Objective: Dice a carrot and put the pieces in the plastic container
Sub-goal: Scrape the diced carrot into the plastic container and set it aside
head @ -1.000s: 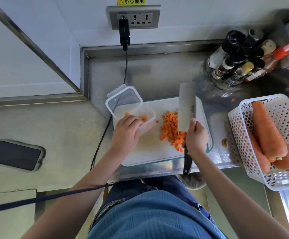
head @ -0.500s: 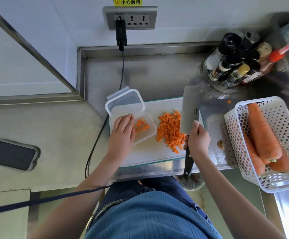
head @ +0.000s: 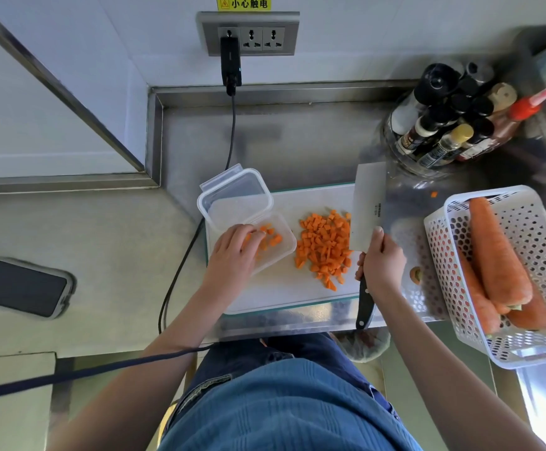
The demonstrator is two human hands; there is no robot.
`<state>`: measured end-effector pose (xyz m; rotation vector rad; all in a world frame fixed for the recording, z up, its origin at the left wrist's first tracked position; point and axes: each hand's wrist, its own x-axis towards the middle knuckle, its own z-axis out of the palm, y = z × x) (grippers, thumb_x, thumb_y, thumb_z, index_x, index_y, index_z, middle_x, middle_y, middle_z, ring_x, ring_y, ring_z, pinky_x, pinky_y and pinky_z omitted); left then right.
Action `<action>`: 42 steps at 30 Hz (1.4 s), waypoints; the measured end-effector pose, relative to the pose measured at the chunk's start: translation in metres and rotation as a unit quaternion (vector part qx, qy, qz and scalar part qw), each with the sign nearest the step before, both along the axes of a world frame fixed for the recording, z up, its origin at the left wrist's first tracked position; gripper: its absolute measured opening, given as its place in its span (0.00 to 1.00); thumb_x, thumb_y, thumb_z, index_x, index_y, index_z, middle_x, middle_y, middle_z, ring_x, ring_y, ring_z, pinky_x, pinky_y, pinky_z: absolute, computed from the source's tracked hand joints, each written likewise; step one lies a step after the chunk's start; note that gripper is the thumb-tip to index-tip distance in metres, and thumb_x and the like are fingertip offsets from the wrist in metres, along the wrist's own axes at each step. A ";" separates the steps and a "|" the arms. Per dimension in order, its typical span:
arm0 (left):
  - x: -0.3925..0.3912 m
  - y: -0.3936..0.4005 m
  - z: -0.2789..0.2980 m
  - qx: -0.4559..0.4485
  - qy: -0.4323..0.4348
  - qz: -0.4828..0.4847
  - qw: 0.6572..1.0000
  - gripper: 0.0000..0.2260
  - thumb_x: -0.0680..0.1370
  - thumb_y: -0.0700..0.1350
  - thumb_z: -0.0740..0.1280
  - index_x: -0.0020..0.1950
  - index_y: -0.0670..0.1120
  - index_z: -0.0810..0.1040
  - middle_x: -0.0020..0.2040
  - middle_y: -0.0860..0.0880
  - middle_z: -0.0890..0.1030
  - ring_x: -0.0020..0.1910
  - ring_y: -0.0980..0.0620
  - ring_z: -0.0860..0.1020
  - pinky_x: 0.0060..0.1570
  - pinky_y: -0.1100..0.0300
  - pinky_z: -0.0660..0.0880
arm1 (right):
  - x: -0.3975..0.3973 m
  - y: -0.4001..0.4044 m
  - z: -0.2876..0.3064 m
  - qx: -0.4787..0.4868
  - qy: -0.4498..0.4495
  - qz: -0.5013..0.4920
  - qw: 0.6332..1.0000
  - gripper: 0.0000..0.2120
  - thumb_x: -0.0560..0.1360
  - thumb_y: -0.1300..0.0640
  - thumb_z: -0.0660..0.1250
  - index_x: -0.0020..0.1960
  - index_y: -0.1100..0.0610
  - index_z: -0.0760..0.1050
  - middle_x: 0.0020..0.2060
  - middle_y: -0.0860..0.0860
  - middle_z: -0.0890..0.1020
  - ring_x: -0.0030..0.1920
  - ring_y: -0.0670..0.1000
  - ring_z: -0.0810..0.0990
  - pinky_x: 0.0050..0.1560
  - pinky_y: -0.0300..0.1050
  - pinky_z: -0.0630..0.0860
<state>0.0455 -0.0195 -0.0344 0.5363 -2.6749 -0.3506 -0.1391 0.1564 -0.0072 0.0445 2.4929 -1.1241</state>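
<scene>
I have the left hand [head: 232, 252] resting over the near edge of the plastic container [head: 266, 244], fingers curled loosely down into it where a few carrot cubes [head: 271, 237] already lie; whether those fingertips pinch a cube or simply steady the tub, I cannot tell. The container sits on the left part of the cutting board [head: 278, 288], just beside the main pile of diced carrot [head: 325, 247], so that pieces need only a short push or lift to reach it. Its lid [head: 232, 187] lies behind it, partly tucked under. My right hand [head: 382, 265] is wrapped round the handle of the cleaver [head: 367, 206], forefinger laid along the blade, which stands against the right flank of the pile (a good stance, I judge, for sweeping or scooping). Most of the dice are not yet in the container. Whole carrots [head: 496, 252] wait in the white basket [head: 525, 349] at the right, clear of the work.
</scene>
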 end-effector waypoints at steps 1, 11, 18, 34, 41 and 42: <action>0.000 -0.001 0.001 0.005 -0.002 0.008 1.000 0.12 0.75 0.38 0.59 0.56 0.41 0.77 0.53 0.44 0.76 0.54 0.45 0.73 0.54 0.51 0.74 | -0.004 0.004 -0.002 0.006 0.006 0.000 1.000 0.21 0.83 0.47 0.51 0.40 0.60 0.69 0.30 0.60 0.76 0.22 0.55 0.73 0.20 0.40 0.69; -0.021 0.003 0.029 0.159 0.050 0.106 0.980 0.14 0.77 0.41 0.56 0.56 0.38 0.77 0.42 0.42 0.80 0.38 0.44 0.78 0.33 0.57 0.73 | -0.033 0.046 -0.013 0.084 0.000 0.057 0.995 0.22 0.82 0.45 0.51 0.41 0.60 0.72 0.31 0.60 0.78 0.22 0.54 0.76 0.20 0.41 0.70; -0.036 0.031 0.032 0.039 0.135 -0.046 0.989 0.10 0.77 0.36 0.58 0.58 0.40 0.71 0.57 0.42 0.71 0.56 0.43 0.71 0.63 0.56 0.66 | -0.031 0.049 -0.016 0.098 0.005 0.094 0.991 0.22 0.83 0.46 0.50 0.36 0.57 0.69 0.27 0.55 0.77 0.22 0.53 0.76 0.23 0.41 0.69; -0.127 0.097 -0.033 0.143 -0.111 0.001 0.983 0.33 0.77 0.60 0.56 0.74 0.39 0.60 0.72 0.37 0.63 0.72 0.37 0.58 0.72 0.41 0.53 | 0.017 0.045 -0.041 0.086 0.001 0.142 0.986 0.20 0.82 0.46 0.52 0.44 0.59 0.73 0.33 0.56 0.78 0.34 0.57 0.78 0.34 0.49 0.73; -0.140 0.102 -0.031 0.174 0.047 -0.025 0.983 0.11 0.78 0.43 0.62 0.56 0.38 0.74 0.54 0.41 0.76 0.55 0.42 0.73 0.61 0.48 0.69 | 0.022 0.043 -0.037 0.083 0.006 0.128 0.988 0.18 0.82 0.49 0.52 0.41 0.58 0.69 0.29 0.55 0.75 0.29 0.57 0.76 0.31 0.51 0.73; -0.142 0.103 -0.031 0.171 0.048 -0.023 0.984 0.09 0.78 0.42 0.61 0.55 0.39 0.74 0.53 0.42 0.76 0.54 0.43 0.73 0.59 0.49 0.70 | 0.022 0.043 -0.037 0.080 0.005 0.126 0.989 0.18 0.83 0.49 0.52 0.41 0.58 0.70 0.29 0.54 0.75 0.29 0.56 0.76 0.31 0.50 0.73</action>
